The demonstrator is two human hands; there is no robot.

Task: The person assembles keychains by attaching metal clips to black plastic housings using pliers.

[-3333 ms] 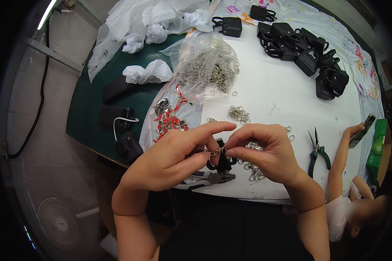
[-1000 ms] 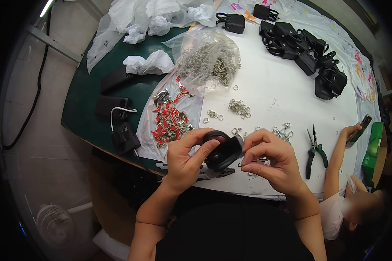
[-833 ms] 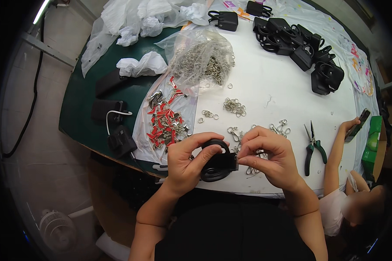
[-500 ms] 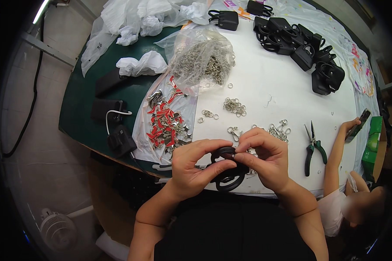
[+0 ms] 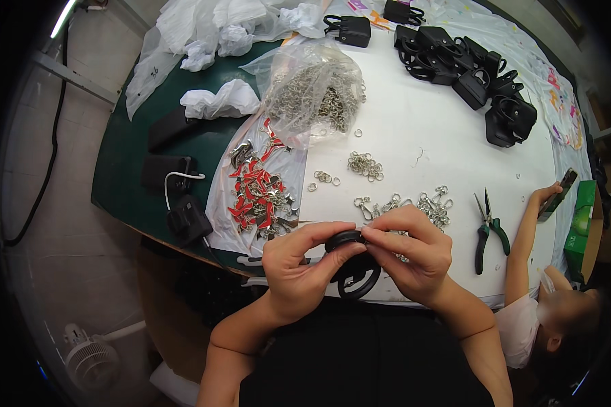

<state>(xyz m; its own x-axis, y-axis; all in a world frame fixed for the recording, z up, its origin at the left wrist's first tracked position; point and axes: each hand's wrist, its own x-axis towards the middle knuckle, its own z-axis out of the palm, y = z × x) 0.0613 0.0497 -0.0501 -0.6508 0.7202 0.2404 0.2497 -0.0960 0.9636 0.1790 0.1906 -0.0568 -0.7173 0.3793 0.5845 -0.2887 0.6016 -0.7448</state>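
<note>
Small black bag [image 5: 352, 271] is pinched between both hands: left hand [image 5: 297, 271] closed on its left end, right hand [image 5: 414, 258] on the right, loop handle hanging below.

- I have 1 view only, from the head camera, looking steeply down at the table [image 5: 414, 136] from above its near edge.
- It sits close over my left hand [image 5: 299, 271] and right hand [image 5: 414, 261], just below centre.
- The table runs off toward 12 and 1 o'clock; floor shows at 9 o'clock.
- The fisheye bends edges at the rim.
</note>
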